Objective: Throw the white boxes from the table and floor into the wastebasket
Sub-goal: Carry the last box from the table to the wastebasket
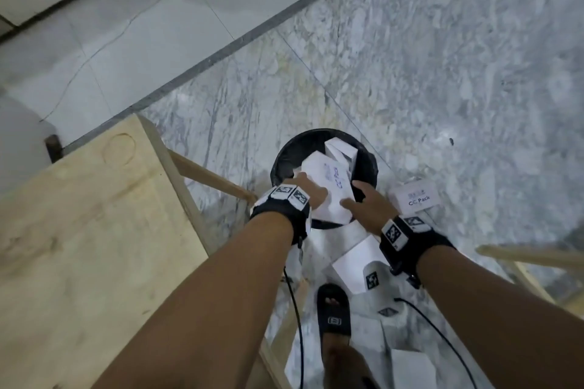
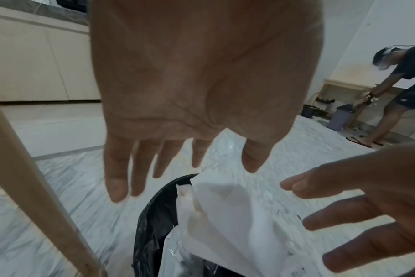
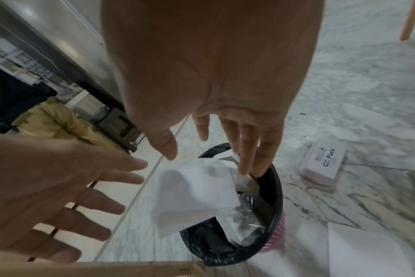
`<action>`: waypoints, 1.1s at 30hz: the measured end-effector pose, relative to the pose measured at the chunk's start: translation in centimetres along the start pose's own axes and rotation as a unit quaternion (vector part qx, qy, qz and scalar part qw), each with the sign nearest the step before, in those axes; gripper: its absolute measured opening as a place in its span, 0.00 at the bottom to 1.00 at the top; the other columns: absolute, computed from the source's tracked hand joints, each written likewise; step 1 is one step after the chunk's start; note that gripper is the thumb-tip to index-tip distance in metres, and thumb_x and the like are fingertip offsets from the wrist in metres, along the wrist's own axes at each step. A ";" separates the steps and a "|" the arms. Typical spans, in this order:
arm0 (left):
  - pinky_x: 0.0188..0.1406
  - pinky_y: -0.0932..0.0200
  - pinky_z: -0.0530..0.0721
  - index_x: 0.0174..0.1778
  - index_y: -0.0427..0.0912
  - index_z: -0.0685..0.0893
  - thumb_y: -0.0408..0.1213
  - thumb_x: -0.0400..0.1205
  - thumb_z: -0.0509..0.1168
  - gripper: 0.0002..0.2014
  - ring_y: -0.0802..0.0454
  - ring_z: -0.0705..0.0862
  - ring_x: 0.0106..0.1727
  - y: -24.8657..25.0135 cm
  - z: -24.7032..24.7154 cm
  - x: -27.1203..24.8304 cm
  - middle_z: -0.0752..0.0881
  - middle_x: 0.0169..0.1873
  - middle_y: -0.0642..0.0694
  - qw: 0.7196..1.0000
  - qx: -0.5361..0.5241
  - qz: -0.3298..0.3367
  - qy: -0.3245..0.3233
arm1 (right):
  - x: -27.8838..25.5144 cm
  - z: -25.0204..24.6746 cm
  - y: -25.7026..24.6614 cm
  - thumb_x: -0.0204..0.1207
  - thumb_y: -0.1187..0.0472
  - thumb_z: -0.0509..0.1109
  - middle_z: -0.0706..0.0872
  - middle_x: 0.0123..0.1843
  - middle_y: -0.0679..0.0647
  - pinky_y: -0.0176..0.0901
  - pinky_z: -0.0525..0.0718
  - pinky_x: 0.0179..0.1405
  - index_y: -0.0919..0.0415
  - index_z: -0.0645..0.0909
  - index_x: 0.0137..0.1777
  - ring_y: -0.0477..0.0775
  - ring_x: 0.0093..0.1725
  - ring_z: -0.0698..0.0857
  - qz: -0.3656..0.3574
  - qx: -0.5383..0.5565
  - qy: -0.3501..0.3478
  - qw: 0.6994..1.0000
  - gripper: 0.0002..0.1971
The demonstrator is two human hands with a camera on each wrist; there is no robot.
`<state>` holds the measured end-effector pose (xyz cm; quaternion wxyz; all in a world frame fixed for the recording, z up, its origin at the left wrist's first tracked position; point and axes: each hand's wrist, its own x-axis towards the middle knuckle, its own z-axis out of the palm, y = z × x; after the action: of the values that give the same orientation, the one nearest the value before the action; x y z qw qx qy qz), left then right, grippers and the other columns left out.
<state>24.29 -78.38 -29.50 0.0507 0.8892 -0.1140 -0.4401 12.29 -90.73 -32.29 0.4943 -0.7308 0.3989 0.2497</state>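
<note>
Currently both hands are hanging spread over the wastebasket (image 1: pixel 325 180): left hand (image 1: pixel 308 191) and right hand (image 1: pixel 368 199) with fingers straight, gripping nothing. White box (image 1: pixel 327 189) is dropping between them onto the full bin, its flaps bending; probably light, thin card, easily crushed, best taken by opposite edges. Second white box (image 1: pixel 417 197) is lying on the floor (image 1: pixel 442 73) beside the basket. Only the left wrist view is showing another person (image 2: pixel 400 90); only the head view is showing the wooden table (image 1: pixel 79 215).
</note>
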 end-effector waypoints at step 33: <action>0.67 0.53 0.79 0.79 0.49 0.72 0.58 0.80 0.65 0.32 0.42 0.82 0.68 -4.1 -1.9 -37.4 0.82 0.71 0.41 0.964 0.035 0.259 0.051 | -40.6 1.5 2.2 0.74 0.44 0.68 0.84 0.69 0.55 0.51 0.82 0.63 0.46 0.72 0.76 0.59 0.59 0.87 -0.040 -0.018 0.184 0.982 0.29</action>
<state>4.49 -65.13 -0.33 0.1381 0.8515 -0.3533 -0.3620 -12.15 -76.14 -3.18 0.4084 -0.7887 0.4490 0.0979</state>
